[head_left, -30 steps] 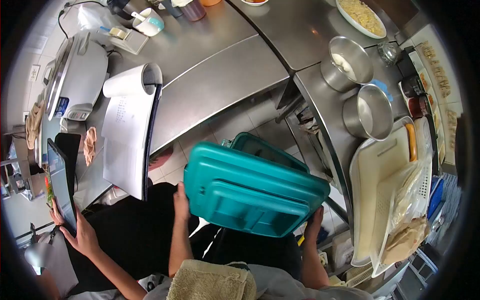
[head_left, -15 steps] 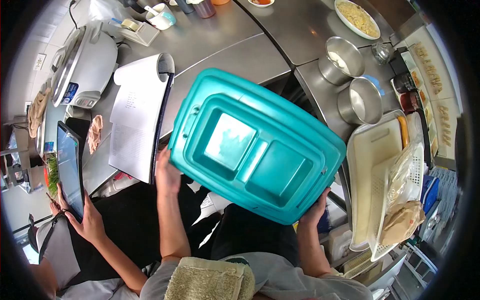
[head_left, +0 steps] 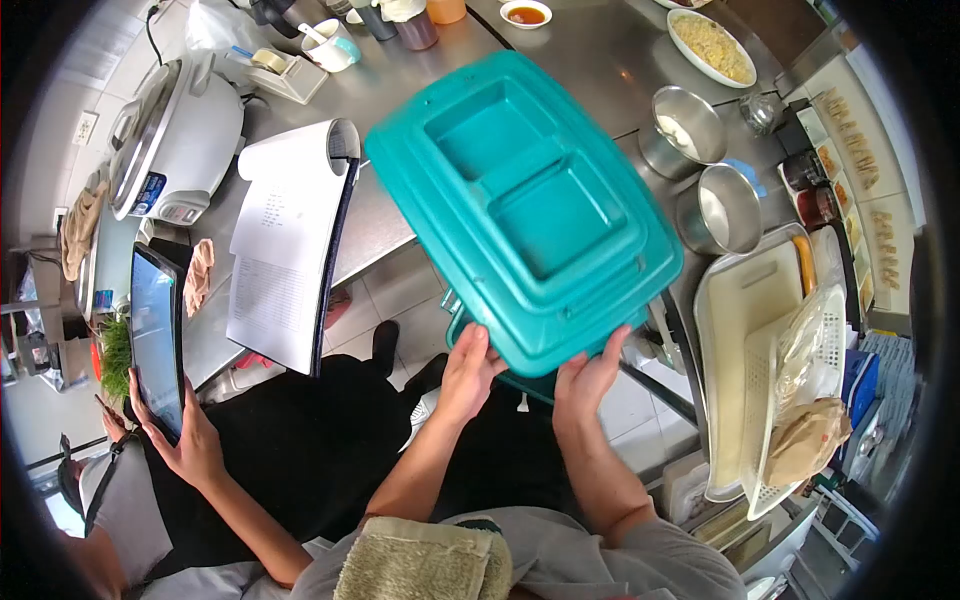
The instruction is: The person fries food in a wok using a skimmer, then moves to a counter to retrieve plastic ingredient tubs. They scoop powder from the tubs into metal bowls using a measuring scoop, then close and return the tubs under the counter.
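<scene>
A large teal plastic storage-bin lid [head_left: 470, 260], with two square recesses, is tilted over the steel counter's near edge. My left hand [head_left: 468, 375] grips its near edge, left of centre. A short way along the same edge, my right hand [head_left: 588, 385] is closed on it, thumb uppermost. Beneath the lid's near side shows part of another teal rim [head_left: 452, 325]; the lid hides the rest of it. Fingers under the lid are out of sight.
To the left, a person holds a tablet [head_left: 158, 330] beside a clipboard of papers [head_left: 288, 240] and a white cooker [head_left: 185, 140]. Two steel pots [head_left: 684, 130] and white trays [head_left: 725, 370] stand right. At the back is a plate of yellow food [head_left: 712, 48].
The lid has turned and its far end has moved up and left. Both my hands have come from its opposite sides to its near edge, close together.
</scene>
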The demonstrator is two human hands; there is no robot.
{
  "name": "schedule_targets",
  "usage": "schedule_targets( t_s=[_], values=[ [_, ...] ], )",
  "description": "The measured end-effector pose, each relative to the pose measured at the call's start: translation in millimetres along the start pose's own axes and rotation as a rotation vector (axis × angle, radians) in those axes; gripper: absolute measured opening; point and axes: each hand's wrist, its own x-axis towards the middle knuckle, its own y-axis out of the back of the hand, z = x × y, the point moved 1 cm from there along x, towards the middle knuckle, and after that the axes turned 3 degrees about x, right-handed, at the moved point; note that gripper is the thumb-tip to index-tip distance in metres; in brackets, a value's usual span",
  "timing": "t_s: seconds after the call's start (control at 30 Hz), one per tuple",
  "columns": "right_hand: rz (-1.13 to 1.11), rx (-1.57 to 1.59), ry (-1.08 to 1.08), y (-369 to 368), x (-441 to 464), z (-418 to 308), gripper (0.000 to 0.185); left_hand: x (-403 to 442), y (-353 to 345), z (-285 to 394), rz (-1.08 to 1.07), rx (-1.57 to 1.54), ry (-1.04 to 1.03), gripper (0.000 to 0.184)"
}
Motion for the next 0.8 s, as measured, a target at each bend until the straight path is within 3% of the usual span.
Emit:
schedule_targets(
  t_s=[0.1,0.17,0.2,0.27,0.33,0.43,0.5,0.57,0.63,0.67,0.73,0.8],
  values=[
    [-0.062,-0.016,-0.012,-14,24,0,0.053,20,-9,11,0.014,0.027,-0.062,0.037],
    [-0.286,-0.078,-0.03,-22,33,1,0.05,34,-3,11,0.089,0.077,-0.117,0.035],
    [-0.281,-0.103,-0.047,-23,41,2,0.05,42,5,9,0.08,0.088,-0.135,0.035],
    [-0.485,-0.314,-0.063,-18,58,0,0.051,50,27,3,0.077,0.093,-0.131,0.035],
    [-0.495,-0.753,-0.093,-14,65,-14,0.049,54,49,-8,0.102,0.161,-0.084,0.036],
    [-0.489,-1.138,-0.053,2,70,-25,0.058,73,102,-38,0.165,0.45,-0.022,0.026],
    [-0.477,-1.285,-0.089,47,78,-25,0.055,95,157,-74,0.248,0.93,-0.071,0.025],
    [-0.425,-1.42,-0.218,118,94,-21,0.048,122,202,-105,0.41,1.232,-0.066,0.035],
    [-0.272,-1.503,-0.409,203,120,-16,0.037,150,225,-118,0.511,1.494,-0.078,0.057],
    [-0.265,-1.606,-0.403,238,130,-15,0.038,172,244,-136,0.524,1.48,-0.059,0.057],
    [-0.065,-1.601,-0.336,327,178,-10,0.05,202,286,-183,0.38,1.748,0.371,0.092],
    [0.177,-1.483,-0.34,368,217,4,0.061,187,258,-181,0.395,1.632,0.486,0.102]
  ],
)
